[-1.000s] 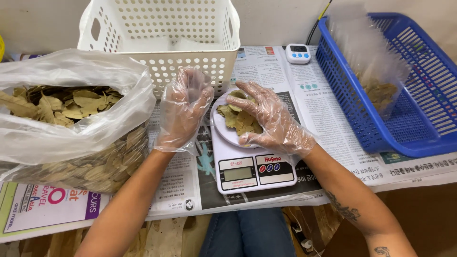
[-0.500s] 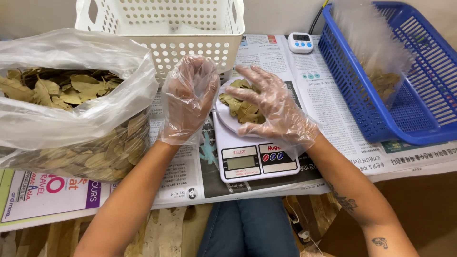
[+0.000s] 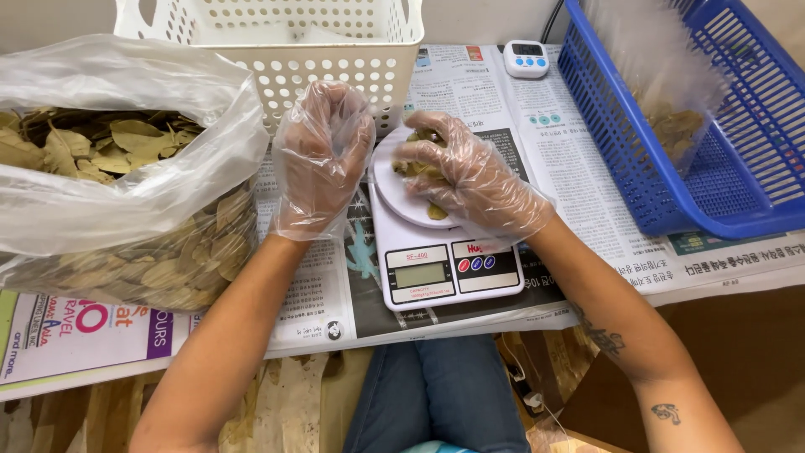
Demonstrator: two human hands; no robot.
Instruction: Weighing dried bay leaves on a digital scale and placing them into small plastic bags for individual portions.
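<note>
Two gloved hands worked at the scale [image 3: 440,252]. From the head view, leaves [image 3: 419,168] could spill off its white pan, since the right hand [image 3: 470,180] gripped them loosely, fingers curled over the pile. Just beside, the left hand [image 3: 323,155] hovered half-open, empty.

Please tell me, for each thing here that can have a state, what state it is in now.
Left hand: gloved, fingers curled, beside the scale, holding nothing visible.
Right hand: gloved, resting on the leaves.
Scale: leaves on its round plate; display unreadable.
Clear bag: open, full of dried leaves.
White basket: upright.
Blue basket: holds a bag of leaves.
Timer: lying on newspaper.
</note>
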